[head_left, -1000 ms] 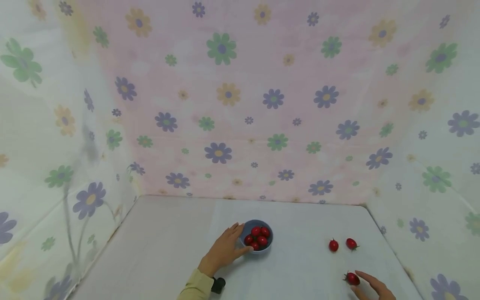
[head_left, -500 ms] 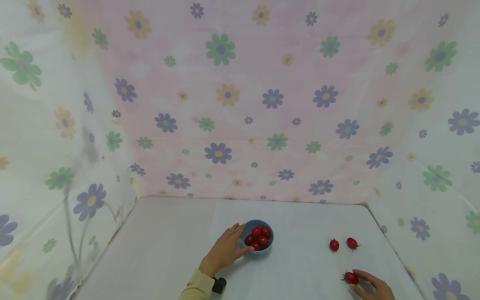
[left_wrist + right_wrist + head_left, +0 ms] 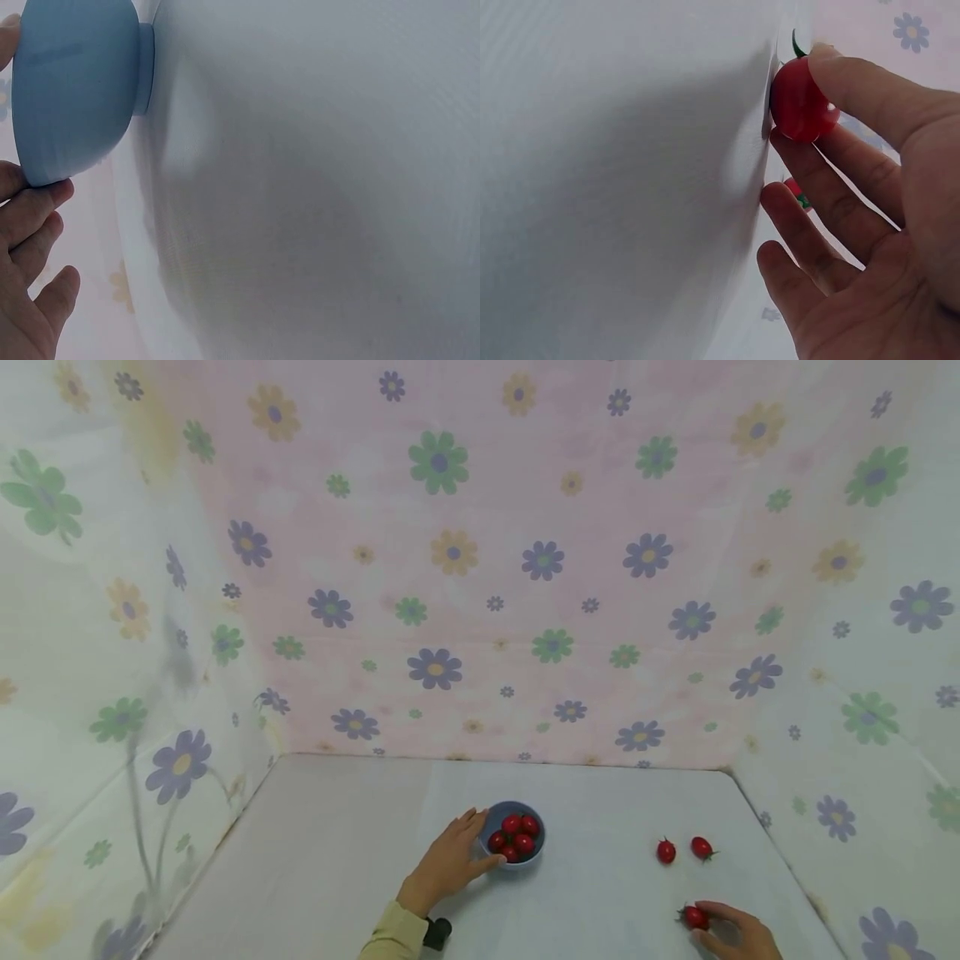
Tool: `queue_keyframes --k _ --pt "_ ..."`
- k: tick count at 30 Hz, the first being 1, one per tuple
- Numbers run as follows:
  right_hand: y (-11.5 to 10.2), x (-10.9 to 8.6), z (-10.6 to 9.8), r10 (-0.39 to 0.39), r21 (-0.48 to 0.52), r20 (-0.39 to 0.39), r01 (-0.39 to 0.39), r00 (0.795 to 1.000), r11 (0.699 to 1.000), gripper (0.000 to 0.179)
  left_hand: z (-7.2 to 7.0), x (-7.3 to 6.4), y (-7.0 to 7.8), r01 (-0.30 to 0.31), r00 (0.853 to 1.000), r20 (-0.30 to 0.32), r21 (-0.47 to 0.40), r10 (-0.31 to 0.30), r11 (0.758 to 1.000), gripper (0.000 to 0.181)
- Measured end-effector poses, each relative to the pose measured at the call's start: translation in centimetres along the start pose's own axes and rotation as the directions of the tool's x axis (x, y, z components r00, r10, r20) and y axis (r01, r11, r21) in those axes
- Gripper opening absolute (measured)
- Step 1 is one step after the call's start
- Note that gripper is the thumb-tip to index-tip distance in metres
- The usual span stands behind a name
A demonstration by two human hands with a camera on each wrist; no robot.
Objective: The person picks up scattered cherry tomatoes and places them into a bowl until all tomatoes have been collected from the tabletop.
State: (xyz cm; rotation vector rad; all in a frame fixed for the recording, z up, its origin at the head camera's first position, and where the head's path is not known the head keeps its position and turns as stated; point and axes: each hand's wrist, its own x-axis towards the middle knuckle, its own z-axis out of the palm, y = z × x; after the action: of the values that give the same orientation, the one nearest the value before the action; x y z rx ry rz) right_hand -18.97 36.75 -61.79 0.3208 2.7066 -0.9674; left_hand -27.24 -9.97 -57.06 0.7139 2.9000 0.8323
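My left hand (image 3: pixel 444 866) holds a small blue bowl (image 3: pixel 75 90) at its left side, thumb on the near rim and fingers on the far rim. Several red cherry tomatoes (image 3: pixel 523 843) lie inside the bowl, which stands on the table. At the lower right, my right hand (image 3: pixel 738 933) pinches a cherry tomato (image 3: pixel 802 101) between thumb and fingertips. That tomato has a green stem and is right at the tabletop; whether it touches the surface is hard to tell. The other right fingers are spread loosely below it in the right wrist view.
Two more cherry tomatoes, a left one (image 3: pixel 666 851) and a right one (image 3: pixel 702 847), lie on the white table (image 3: pixel 600 893) beyond my right hand. Flower-patterned cloth walls (image 3: pixel 480 635) enclose the table at the back and both sides.
My right hand has closed its thumb and fingers on the nearest cherry tomato and shifted it slightly left. The left hand and bowl stay in place.
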Motion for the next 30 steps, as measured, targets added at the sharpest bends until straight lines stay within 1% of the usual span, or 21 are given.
queue_keyframes --k 4,8,13,19,22,26,30 --pt "-0.6 -0.1 0.2 0.000 -0.027 0.002 0.000 1.000 1.000 0.074 0.0 0.0 0.0 0.008 1.000 0.001 -0.015 -0.008 1.000 0.089" --pt "-1.2 -0.5 0.2 0.004 -0.022 -0.002 -0.004 1.000 1.000 0.072 0.2 0.0 0.0 0.012 1.000 0.006 -0.026 -0.012 1.000 0.088" --pt "-1.7 -0.9 0.3 0.003 0.004 -0.016 -0.002 1.000 1.000 0.070 0.4 0.0 0.0 0.011 1.000 0.003 -0.036 -0.011 0.999 0.088" --pt "-3.3 -1.4 0.6 -0.011 0.087 -0.043 0.015 0.999 0.996 0.068 0.4 0.1 -0.1 -0.001 1.000 -0.015 -0.018 0.001 1.000 0.087" --pt "-4.5 -1.7 0.8 -0.039 0.125 -0.060 0.046 0.997 0.991 0.060 0.3 0.0 0.0 0.000 1.000 -0.015 -0.029 -0.001 1.000 0.087" --pt "-6.0 -1.7 1.3 -0.098 0.162 -0.079 0.109 0.992 0.981 0.044 0.2 0.0 0.0 0.001 1.000 -0.014 -0.034 -0.002 0.999 0.087" --pt "-7.3 -1.5 2.2 -0.131 0.199 -0.085 0.145 0.988 0.969 0.039 0.2 0.0 -0.1 0.000 1.000 -0.018 -0.029 0.000 1.000 0.088"
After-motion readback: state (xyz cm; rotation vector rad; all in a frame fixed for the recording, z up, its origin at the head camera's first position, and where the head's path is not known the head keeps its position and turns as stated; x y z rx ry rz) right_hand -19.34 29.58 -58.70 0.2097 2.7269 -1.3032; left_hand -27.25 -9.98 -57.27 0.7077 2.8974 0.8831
